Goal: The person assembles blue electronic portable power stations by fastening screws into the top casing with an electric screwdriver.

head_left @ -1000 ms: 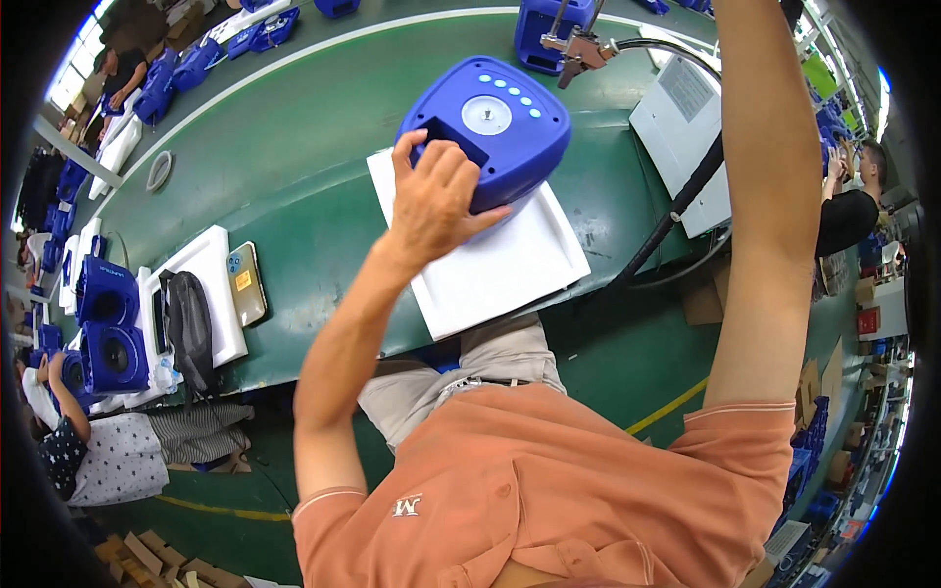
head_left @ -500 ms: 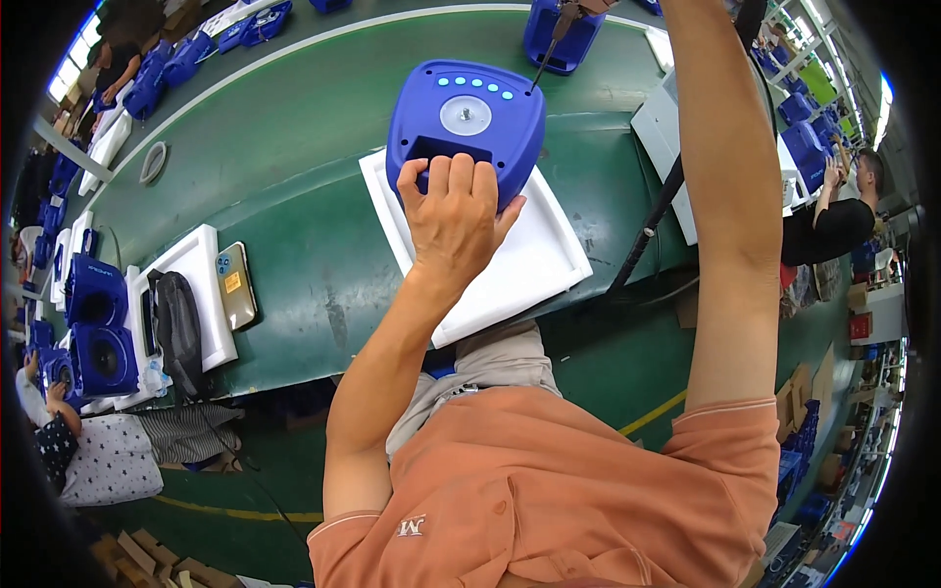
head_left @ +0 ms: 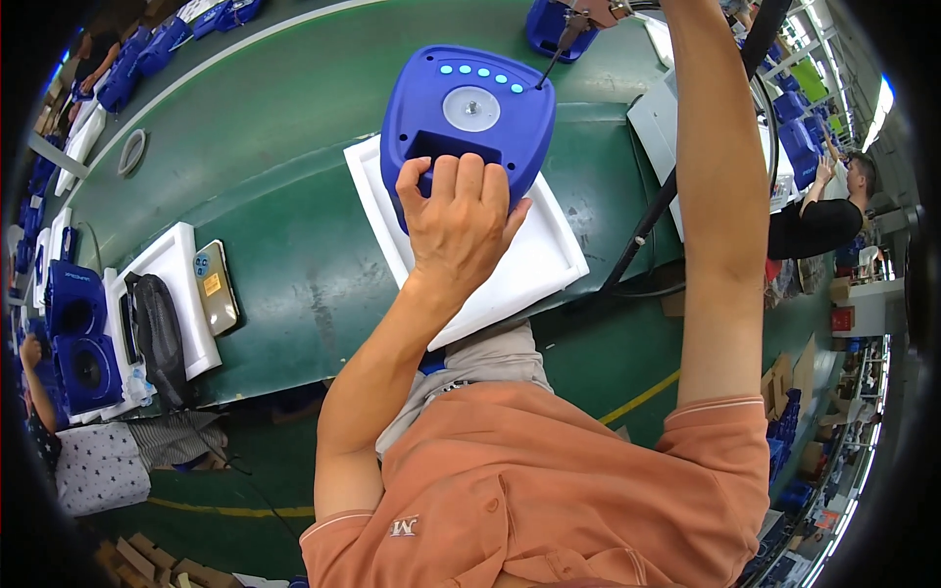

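My left hand (head_left: pixel 457 220) is closed on the near edge of a blue plastic housing (head_left: pixel 417 103), its fingertips hooked into a dark recess. Several pale green round pads and a clear disc with a metal stud mark the housing's face. Beneath it lies a white foam tray (head_left: pixel 537 257). A slim driver bit (head_left: pixel 551 69) reaches down to the hole in the housing's far right corner, below a brownish metal tool part (head_left: pixel 588 12) cut off by the upper edge. My right arm stretches up past that edge; the hand itself is out of sight.
At left on the green bench (head_left: pixel 284 284) are a phone (head_left: pixel 218 286), a dark pouch (head_left: pixel 160 333) and blue housings (head_left: pixel 86 358). A grey-white box (head_left: pixel 657 147) and a black pole (head_left: pixel 642 235) stand right. Another blue part (head_left: pixel 559 29) sits beyond. Co-workers are at both sides.
The housing and my left hand look slightly larger and higher in view, while the surroundings have shifted a little left. The bit remains at the same corner hole.
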Demonstrator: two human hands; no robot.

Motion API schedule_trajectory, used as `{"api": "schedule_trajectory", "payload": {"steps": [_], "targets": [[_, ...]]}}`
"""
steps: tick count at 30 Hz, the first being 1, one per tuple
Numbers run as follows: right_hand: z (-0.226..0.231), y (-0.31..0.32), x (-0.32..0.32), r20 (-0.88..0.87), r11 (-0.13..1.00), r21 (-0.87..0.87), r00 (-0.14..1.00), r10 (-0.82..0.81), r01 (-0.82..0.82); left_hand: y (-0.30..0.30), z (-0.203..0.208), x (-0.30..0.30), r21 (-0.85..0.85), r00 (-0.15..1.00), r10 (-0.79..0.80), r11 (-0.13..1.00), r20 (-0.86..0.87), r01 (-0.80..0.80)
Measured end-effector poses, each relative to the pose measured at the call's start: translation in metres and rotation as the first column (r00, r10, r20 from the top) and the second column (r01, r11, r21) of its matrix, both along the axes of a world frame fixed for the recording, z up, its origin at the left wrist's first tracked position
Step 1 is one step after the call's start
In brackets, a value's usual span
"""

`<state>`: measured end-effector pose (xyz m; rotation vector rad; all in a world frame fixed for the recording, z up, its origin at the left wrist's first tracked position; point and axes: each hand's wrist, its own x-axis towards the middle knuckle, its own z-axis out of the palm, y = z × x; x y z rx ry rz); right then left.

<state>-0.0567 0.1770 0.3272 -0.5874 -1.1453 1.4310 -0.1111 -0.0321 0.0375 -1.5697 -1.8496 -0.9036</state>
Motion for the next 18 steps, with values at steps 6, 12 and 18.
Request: {"api": "schedule_trajectory", "payload": {"steps": [6, 12, 18], "targets": [[-0.057, -0.001, -0.009, -0.184, 0.641, 0.676, 0.926, -0.331, 0.363, 0.004, 0.020, 0.003, -0.039, 0.999, -0.028, 0.999, -0.044, 0.027], [-0.048, 0.009, -0.020, -0.130, 0.848, 0.515, 0.989, -0.067, 0.125, -0.005, 0.023, -0.007, -0.075, 0.996, -0.066, 0.995, -0.059, 0.061], [0.046, 0.089, 0.032, 0.053, 0.456, 0.815, 0.736, -0.674, 0.359, -0.059, 0.028, 0.000, -0.189, 0.986, -0.165, 0.969, -0.024, 0.158]]}}
